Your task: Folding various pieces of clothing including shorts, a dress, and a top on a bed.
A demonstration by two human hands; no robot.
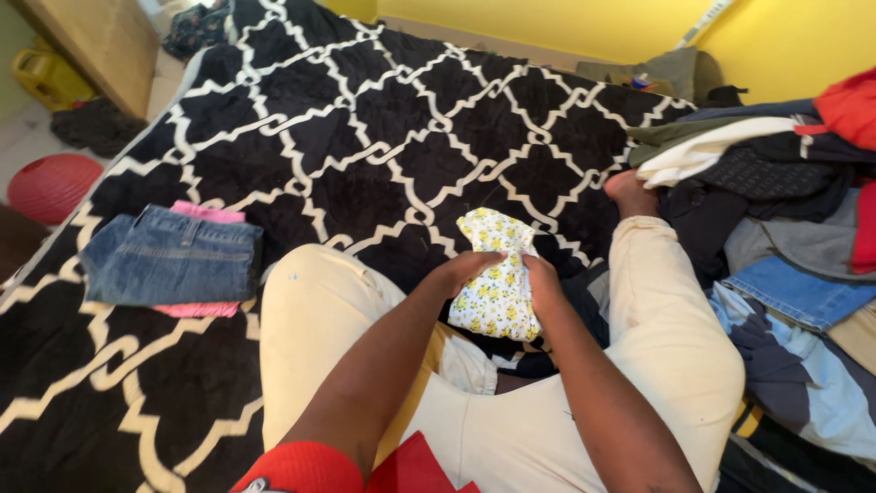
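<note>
I sit on a bed covered by a black blanket with a white lattice pattern (365, 128), my legs in cream trousers (657, 329) stretched out. Between my legs lies a small white garment with yellow flowers (497, 274). My left hand (470, 267) grips its left edge and my right hand (540, 283) grips its right side. Both hands pinch the cloth near its middle. Dark clothing lies under the garment.
Folded blue jeans (173, 256) rest on a pink garment (205, 213) at the left. A tall pile of mixed clothes (785, 210) fills the right side. A red round object (50, 183) and a yellow container (41, 73) sit on the floor at left.
</note>
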